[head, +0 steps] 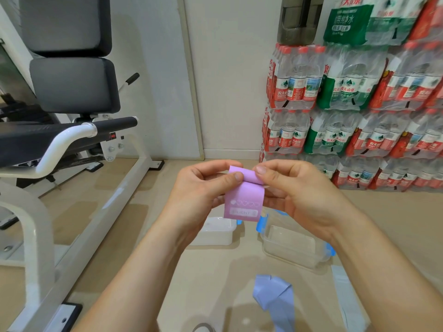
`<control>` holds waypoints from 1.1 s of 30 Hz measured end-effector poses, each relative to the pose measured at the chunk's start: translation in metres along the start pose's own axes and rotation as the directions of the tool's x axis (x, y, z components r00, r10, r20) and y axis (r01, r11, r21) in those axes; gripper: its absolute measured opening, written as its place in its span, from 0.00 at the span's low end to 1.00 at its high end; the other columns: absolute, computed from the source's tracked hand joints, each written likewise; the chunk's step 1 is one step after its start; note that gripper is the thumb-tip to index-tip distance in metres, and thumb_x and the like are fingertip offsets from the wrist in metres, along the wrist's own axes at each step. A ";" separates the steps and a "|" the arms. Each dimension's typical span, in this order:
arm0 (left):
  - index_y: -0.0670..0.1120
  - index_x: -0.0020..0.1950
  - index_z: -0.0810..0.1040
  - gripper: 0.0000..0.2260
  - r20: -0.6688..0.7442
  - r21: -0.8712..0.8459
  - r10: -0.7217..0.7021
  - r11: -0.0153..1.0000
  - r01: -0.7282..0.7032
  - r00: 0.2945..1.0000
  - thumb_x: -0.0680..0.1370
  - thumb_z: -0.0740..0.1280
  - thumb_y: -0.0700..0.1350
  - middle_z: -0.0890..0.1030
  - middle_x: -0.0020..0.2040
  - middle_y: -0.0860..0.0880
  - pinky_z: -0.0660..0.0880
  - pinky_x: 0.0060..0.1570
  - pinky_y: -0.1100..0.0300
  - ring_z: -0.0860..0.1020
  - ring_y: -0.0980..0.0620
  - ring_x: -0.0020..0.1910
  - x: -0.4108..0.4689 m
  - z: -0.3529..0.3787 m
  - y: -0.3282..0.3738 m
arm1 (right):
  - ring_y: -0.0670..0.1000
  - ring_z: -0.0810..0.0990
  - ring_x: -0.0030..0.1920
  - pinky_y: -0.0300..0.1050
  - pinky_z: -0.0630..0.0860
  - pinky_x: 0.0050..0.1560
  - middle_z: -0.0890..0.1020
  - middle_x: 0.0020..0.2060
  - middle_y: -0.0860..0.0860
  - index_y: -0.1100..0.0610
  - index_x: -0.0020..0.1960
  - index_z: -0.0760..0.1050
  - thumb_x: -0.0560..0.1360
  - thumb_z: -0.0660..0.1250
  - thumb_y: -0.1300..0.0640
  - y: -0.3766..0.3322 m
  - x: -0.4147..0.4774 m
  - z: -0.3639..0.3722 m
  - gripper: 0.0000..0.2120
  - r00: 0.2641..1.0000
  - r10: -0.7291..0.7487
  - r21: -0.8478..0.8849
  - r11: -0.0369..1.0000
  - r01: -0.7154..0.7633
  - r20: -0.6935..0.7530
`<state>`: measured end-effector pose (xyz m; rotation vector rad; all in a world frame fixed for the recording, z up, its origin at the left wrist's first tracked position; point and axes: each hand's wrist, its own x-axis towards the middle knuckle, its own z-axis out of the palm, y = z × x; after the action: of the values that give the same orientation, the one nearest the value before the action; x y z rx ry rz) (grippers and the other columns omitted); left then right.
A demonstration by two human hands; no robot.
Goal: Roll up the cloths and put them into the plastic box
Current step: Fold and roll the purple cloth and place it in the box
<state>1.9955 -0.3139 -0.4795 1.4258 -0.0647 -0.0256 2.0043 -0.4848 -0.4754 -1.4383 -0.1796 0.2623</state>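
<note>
Nearest, low on the floor [134,236], a pale blue cloth [275,298] lies loose and creased, with a whitish strip [342,288] just to its right, partly behind the right forearm. Beyond them a clear plastic box [287,243] with blue side clips stands open on the floor, and a white lid [215,232] lies beside it on the left, apart from it. Above these, both hands hold a lilac cloth [244,200] in the air. The left hand [201,188] has its grip clamped on the cloth's upper left edge, thumb pressed on the front and fingers curled behind. The right hand [294,188] pinches the upper right edge the same way. The cloth's top is curled over into a small roll between the thumbs, while the rest hangs flat, showing a white printed pattern near its lower end. Farther off on the left stands a white-framed exercise bench [72,80] with dark pads. On the right, shrink-wrapped packs of water bottles [359,104] are stacked against the pale wall [227,68].
</note>
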 end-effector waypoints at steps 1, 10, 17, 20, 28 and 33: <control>0.42 0.48 0.82 0.07 -0.001 0.010 0.001 1.000 -0.001 1.000 0.71 0.71 0.36 0.84 0.42 0.43 0.78 0.42 0.55 0.81 0.46 0.40 0.000 0.000 0.000 | 0.54 0.81 0.42 0.48 0.80 0.48 0.83 0.42 0.60 0.58 0.43 0.81 0.70 0.70 0.55 0.001 0.000 -0.001 0.06 1.000 0.013 -0.048 0.999 -0.013 -0.008; 0.43 0.45 0.83 0.14 -0.042 0.057 0.004 0.998 -0.002 0.999 0.63 0.74 0.48 0.84 0.42 0.43 0.77 0.42 0.54 0.82 0.45 0.40 -0.002 0.006 0.001 | 0.55 0.78 0.41 0.51 0.74 0.48 0.82 0.39 0.57 0.59 0.43 0.82 0.68 0.74 0.64 0.000 0.002 -0.001 0.04 0.990 -0.039 -0.093 0.995 0.027 -0.132; 0.44 0.43 0.83 0.11 -0.056 0.031 0.023 0.999 -0.021 0.998 0.62 0.75 0.43 0.84 0.38 0.45 0.80 0.43 0.53 0.83 0.46 0.39 0.001 0.004 0.000 | 0.57 0.79 0.42 0.51 0.79 0.49 0.82 0.41 0.58 0.59 0.47 0.79 0.74 0.69 0.57 0.001 0.002 0.000 0.06 0.996 0.031 -0.054 0.998 -0.035 -0.082; 0.45 0.42 0.82 0.08 0.002 0.105 0.043 0.994 -0.043 0.999 0.66 0.76 0.37 0.83 0.39 0.43 0.79 0.46 0.55 0.82 0.47 0.39 0.001 0.002 -0.001 | 0.55 0.82 0.42 0.50 0.80 0.49 0.84 0.39 0.58 0.61 0.46 0.80 0.72 0.70 0.62 0.000 0.000 -0.002 0.04 0.996 0.000 -0.063 0.998 -0.005 -0.085; 0.41 0.43 0.77 0.08 0.151 0.337 0.085 0.932 -0.132 0.985 0.69 0.74 0.33 0.82 0.39 0.42 0.79 0.42 0.60 0.80 0.50 0.37 -0.001 0.001 0.002 | 0.51 0.83 0.42 0.54 0.77 0.47 0.86 0.45 0.58 0.57 0.47 0.83 0.69 0.74 0.61 0.000 -0.002 -0.002 0.07 0.998 -0.024 -0.251 0.968 0.008 -0.061; 0.43 0.53 0.81 0.13 0.138 0.314 0.094 0.940 -0.134 0.986 0.72 0.70 0.31 0.84 0.43 0.44 0.79 0.44 0.63 0.83 0.51 0.41 0.000 -0.003 0.002 | 0.47 0.82 0.39 0.37 0.75 0.40 0.85 0.41 0.52 0.55 0.53 0.76 0.67 0.75 0.57 -0.002 -0.002 -0.004 0.17 0.999 -0.041 -0.219 0.975 0.037 -0.012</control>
<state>1.9958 -0.3104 -0.4780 1.7454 -0.2619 -0.0054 2.0038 -0.4894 -0.4741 -1.6531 -0.2281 0.2029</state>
